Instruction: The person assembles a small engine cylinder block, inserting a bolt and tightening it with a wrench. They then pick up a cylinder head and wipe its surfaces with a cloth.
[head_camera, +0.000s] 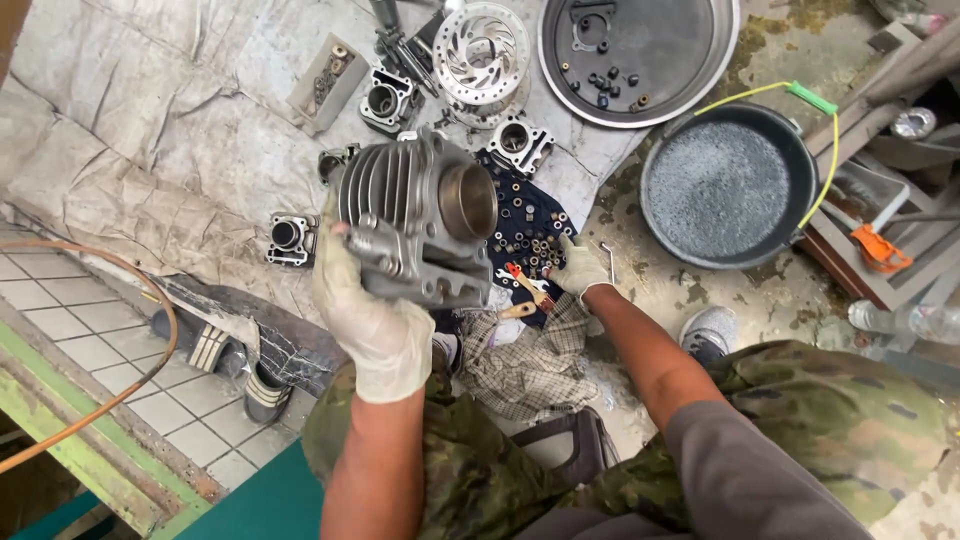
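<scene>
Left hand (370, 320), gloved, grip clamped on finned engine cylinder (415, 215), held up above the floor cloth (150, 150). Right hand (578, 270), gloved, fingers spread, resting on dark tray of small parts (530, 225).

Your left hand (368, 322) covers the near lower side of the cylinder (415, 215), so you cannot see where its fingertips sit. Your right hand (577, 270) hides whatever it touches on the dark tray (530, 215), and the small parts there are too tiny to tell apart. The round pan (690, 85) and the disc (481, 50) are cut by the top edge. The bottle (905, 320) runs off the right edge. The hose (150, 300) leaves at the left.
</scene>
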